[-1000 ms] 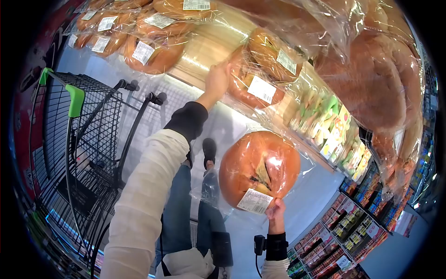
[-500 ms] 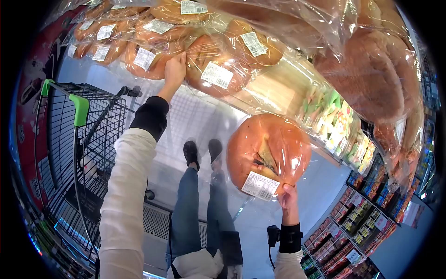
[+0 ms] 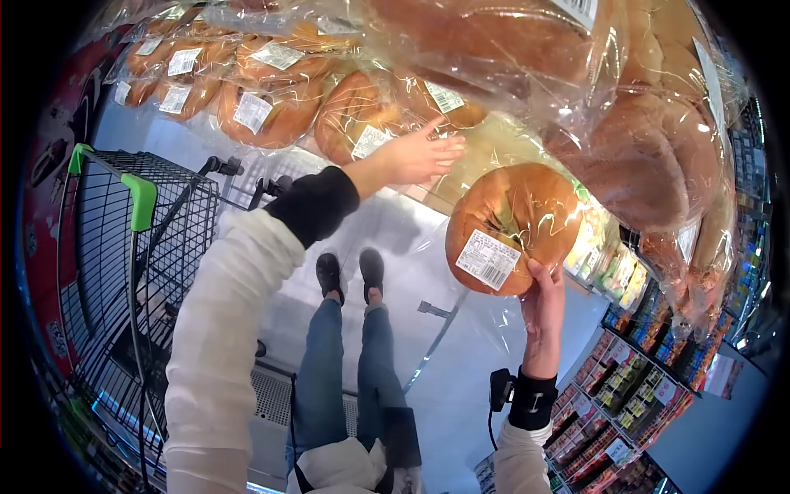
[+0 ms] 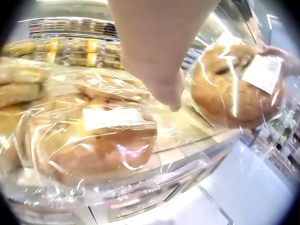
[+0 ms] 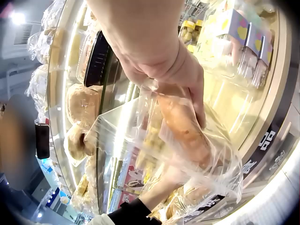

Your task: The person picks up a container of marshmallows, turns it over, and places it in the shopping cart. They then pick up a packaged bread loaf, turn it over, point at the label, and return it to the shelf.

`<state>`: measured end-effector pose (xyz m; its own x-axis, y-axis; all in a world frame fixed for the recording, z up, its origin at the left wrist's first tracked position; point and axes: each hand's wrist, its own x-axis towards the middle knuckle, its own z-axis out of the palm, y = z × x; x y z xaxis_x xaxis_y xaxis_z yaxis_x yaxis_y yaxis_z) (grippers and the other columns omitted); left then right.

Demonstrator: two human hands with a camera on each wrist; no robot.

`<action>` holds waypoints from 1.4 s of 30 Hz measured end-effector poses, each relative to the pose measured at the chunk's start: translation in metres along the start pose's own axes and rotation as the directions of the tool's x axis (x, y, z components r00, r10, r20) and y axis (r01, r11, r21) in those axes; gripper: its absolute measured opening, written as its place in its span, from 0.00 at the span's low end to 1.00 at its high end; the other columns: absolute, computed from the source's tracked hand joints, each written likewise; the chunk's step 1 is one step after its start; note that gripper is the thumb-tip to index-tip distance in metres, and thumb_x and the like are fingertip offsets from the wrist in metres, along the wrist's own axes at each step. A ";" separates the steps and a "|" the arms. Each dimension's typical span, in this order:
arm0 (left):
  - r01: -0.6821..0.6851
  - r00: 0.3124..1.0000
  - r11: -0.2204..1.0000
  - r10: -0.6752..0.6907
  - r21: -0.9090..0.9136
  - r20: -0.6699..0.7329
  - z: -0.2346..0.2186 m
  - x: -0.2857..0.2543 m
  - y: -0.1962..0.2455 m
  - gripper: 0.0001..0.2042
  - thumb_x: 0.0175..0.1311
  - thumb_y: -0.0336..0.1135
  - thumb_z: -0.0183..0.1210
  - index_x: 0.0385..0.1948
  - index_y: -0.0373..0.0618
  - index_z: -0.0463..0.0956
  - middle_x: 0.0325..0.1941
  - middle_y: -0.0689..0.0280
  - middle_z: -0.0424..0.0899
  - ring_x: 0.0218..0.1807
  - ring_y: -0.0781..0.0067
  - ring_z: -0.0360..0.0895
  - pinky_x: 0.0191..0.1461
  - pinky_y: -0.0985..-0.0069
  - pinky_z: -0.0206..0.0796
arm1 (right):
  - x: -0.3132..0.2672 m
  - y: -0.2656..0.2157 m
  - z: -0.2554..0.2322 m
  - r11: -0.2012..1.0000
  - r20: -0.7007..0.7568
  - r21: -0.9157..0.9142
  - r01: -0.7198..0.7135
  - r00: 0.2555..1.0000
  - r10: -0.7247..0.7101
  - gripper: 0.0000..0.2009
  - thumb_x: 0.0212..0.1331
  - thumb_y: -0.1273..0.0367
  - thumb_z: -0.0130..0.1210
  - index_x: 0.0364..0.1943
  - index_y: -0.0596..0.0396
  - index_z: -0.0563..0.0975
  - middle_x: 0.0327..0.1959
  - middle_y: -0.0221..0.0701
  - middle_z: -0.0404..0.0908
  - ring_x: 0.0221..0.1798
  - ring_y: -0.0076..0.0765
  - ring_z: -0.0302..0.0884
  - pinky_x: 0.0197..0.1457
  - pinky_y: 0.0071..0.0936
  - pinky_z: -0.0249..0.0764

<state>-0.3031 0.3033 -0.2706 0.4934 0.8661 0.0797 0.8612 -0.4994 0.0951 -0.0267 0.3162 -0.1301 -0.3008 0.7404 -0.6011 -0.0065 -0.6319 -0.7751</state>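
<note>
So, far left: a cart (image 3: 136,272) with green corner pieces, wire sides, on a pale floor (image 3: 411,284). Upper left of the frame, a cluster of bagged loaves (image 3: 284,111) with white labels, packed close together on the tabletop (image 3: 498,146). Next, a labelled near loaf (image 3: 341,115), bagged too, at upper center; another sits just behind it.

Left hand (image 3: 415,156) is over that spot, released, fingers extended and slightly spread, pointing right; its wrist area overlaps the near loaf in the head view, can't tell if they touch. Black cuff (image 3: 317,206) on that wrist, white sleeve (image 3: 226,329) below. Lower center: legs (image 3: 317,375) in blue jeans, dark shoes (image 3: 373,274).

Right of center, the bread (image 3: 527,206), round, browned, in clear wrap, label (image 3: 488,258) toward the head camera. Right hand (image 3: 543,309) grasps its lower right edge, thumb on the near face, holding it up just off the front of the tabletop.

Upper right: big bagged breads (image 3: 609,152), close to the camera. Below those, small clear packs (image 3: 619,276). Lower right: stocked racks (image 3: 629,387) with price signs.
</note>
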 end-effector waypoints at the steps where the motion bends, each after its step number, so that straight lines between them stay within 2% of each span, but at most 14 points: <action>1: -0.063 0.994 0.998 0.060 0.029 0.095 0.011 0.011 0.004 0.14 0.49 0.37 0.50 0.40 0.56 0.72 0.58 0.72 0.61 0.64 0.72 0.47 0.64 0.48 0.31 | 0.005 -0.002 0.001 1.000 0.010 -0.019 -0.012 1.000 0.012 0.21 0.50 0.75 0.47 0.51 0.59 0.59 0.47 0.38 0.68 0.47 0.35 0.69 0.48 0.29 0.69; 6: 0.056 0.924 0.919 -0.196 0.391 0.328 0.043 0.047 0.007 0.13 0.52 0.39 0.48 0.39 0.55 0.73 0.57 0.74 0.61 0.64 0.74 0.46 0.62 0.48 0.30 | 0.026 0.001 -0.007 0.999 0.032 -0.028 -0.031 0.999 0.032 0.21 0.51 0.74 0.46 0.52 0.60 0.59 0.47 0.36 0.67 0.46 0.33 0.70 0.46 0.28 0.71; 12: 0.172 0.876 0.915 -0.311 0.364 0.369 0.041 0.065 -0.017 0.12 0.51 0.37 0.48 0.39 0.50 0.72 0.51 0.68 0.65 0.57 0.70 0.54 0.58 0.56 0.40 | 0.043 -0.004 -0.014 0.994 0.082 -0.088 -0.061 0.994 0.068 0.21 0.51 0.74 0.45 0.51 0.60 0.59 0.47 0.36 0.68 0.45 0.32 0.71 0.45 0.28 0.71; 15: 0.313 0.885 0.921 -0.372 0.232 0.281 0.028 0.068 -0.032 0.12 0.51 0.36 0.49 0.38 0.48 0.71 0.48 0.65 0.67 0.54 0.67 0.58 0.56 0.60 0.45 | 0.059 -0.007 -0.014 0.996 0.109 -0.082 -0.042 0.993 0.051 0.20 0.52 0.73 0.45 0.50 0.60 0.60 0.46 0.35 0.69 0.45 0.32 0.71 0.46 0.29 0.71; 19: 0.458 0.886 0.874 -0.464 -0.163 -0.001 0.005 0.039 -0.008 0.12 0.51 0.35 0.49 0.38 0.44 0.70 0.44 0.62 0.70 0.50 0.65 0.63 0.53 0.65 0.52 | 0.088 -0.008 -0.009 0.997 0.131 -0.046 -0.055 0.990 0.061 0.17 0.50 0.72 0.47 0.46 0.59 0.64 0.41 0.34 0.72 0.41 0.31 0.73 0.42 0.28 0.71; 24: 0.335 0.679 0.648 -0.669 -0.684 -0.302 -0.015 -0.013 0.067 0.12 0.50 0.32 0.50 0.37 0.40 0.69 0.39 0.58 0.73 0.44 0.61 0.70 0.48 0.71 0.61 | 0.123 -0.010 -0.005 0.989 0.144 -0.065 -0.132 0.980 0.140 0.14 0.49 0.68 0.48 0.40 0.62 0.69 0.40 0.35 0.73 0.38 0.29 0.74 0.36 0.24 0.72; 26: 0.350 0.611 0.269 -0.791 -0.897 0.001 -0.021 -0.027 0.100 0.12 0.51 0.32 0.51 0.37 0.39 0.68 0.39 0.59 0.73 0.42 0.62 0.71 0.46 0.73 0.63 | 0.118 -0.014 0.015 0.989 0.135 -0.008 -0.148 0.980 0.148 0.15 0.50 0.67 0.48 0.40 0.62 0.69 0.39 0.34 0.74 0.37 0.29 0.74 0.34 0.23 0.72; 28: 0.344 0.583 -0.095 -0.758 -0.934 0.292 -0.019 -0.035 0.126 0.13 0.52 0.35 0.52 0.38 0.38 0.68 0.40 0.60 0.73 0.42 0.64 0.72 0.46 0.75 0.63 | 0.132 -0.004 0.005 0.986 0.160 -0.009 -0.164 0.974 0.163 0.16 0.49 0.67 0.48 0.41 0.61 0.69 0.38 0.34 0.74 0.37 0.29 0.73 0.35 0.24 0.72; 30: 0.346 0.589 -0.375 -0.627 -0.860 0.510 -0.005 -0.034 0.144 0.16 0.54 0.39 0.52 0.39 0.36 0.66 0.42 0.60 0.73 0.44 0.66 0.71 0.46 0.77 0.63 | 0.151 0.007 -0.012 0.982 0.113 -0.057 -0.179 0.976 0.185 0.16 0.49 0.67 0.48 0.42 0.61 0.69 0.36 0.34 0.74 0.37 0.29 0.73 0.35 0.25 0.71; 33: 0.203 0.535 -0.637 -0.564 -0.744 0.629 0.025 -0.019 0.160 0.18 0.58 0.41 0.49 0.46 0.42 0.62 0.47 0.60 0.68 0.52 0.71 0.64 0.50 0.74 0.61 | 0.156 -0.007 -0.008 0.909 0.002 -0.378 -0.176 0.982 0.191 0.17 0.48 0.71 0.49 0.43 0.64 0.66 0.38 0.38 0.73 0.39 0.34 0.73 0.40 0.27 0.71; 35: 0.019 0.466 -0.855 -0.451 -0.518 0.762 0.022 -0.002 0.154 0.21 0.57 0.44 0.50 0.48 0.42 0.60 0.49 0.60 0.67 0.52 0.69 0.65 0.52 0.73 0.59 | 0.145 -0.009 0.005 0.850 0.031 -0.526 0.006 0.999 0.012 0.17 0.46 0.73 0.50 0.42 0.65 0.66 0.35 0.37 0.74 0.33 0.31 0.74 0.33 0.25 0.72; 37: -0.202 0.458 -0.920 -0.392 -0.336 0.798 0.031 0.012 0.149 0.24 0.57 0.47 0.50 0.49 0.41 0.58 0.50 0.59 0.65 0.52 0.67 0.64 0.54 0.72 0.57 | 0.158 -0.007 0.000 0.658 0.020 -0.750 0.072 0.996 -0.087 0.17 0.45 0.75 0.51 0.41 0.66 0.66 0.34 0.36 0.74 0.32 0.31 0.74 0.32 0.25 0.72; 39: -0.433 0.473 -0.874 -0.428 -0.220 0.770 0.045 0.018 0.147 0.26 0.56 0.50 0.50 0.49 0.40 0.58 0.52 0.60 0.64 0.53 0.67 0.64 0.56 0.71 0.55 | 0.165 -0.003 -0.004 0.705 0.020 -0.705 0.081 0.995 -0.094 0.17 0.44 0.76 0.51 0.41 0.66 0.66 0.34 0.36 0.74 0.32 0.30 0.74 0.31 0.24 0.72; 42: -0.528 0.292 -0.774 -0.552 -0.350 0.781 0.060 0.015 0.140 0.28 0.55 0.51 0.50 0.51 0.40 0.56 0.54 0.60 0.62 0.55 0.67 0.61 0.58 0.70 0.52 | 0.175 -0.002 -0.017 0.722 -0.004 -0.690 0.049 0.997 -0.072 0.16 0.44 0.76 0.51 0.40 0.65 0.66 0.33 0.36 0.74 0.31 0.30 0.74 0.30 0.24 0.72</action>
<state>-0.1680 0.2475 -0.3153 -0.2363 0.5457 -0.8040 -0.9696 -0.0787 0.2316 -0.0633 0.4509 -0.2370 -0.2955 0.7849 -0.5447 0.6385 -0.2619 -0.7237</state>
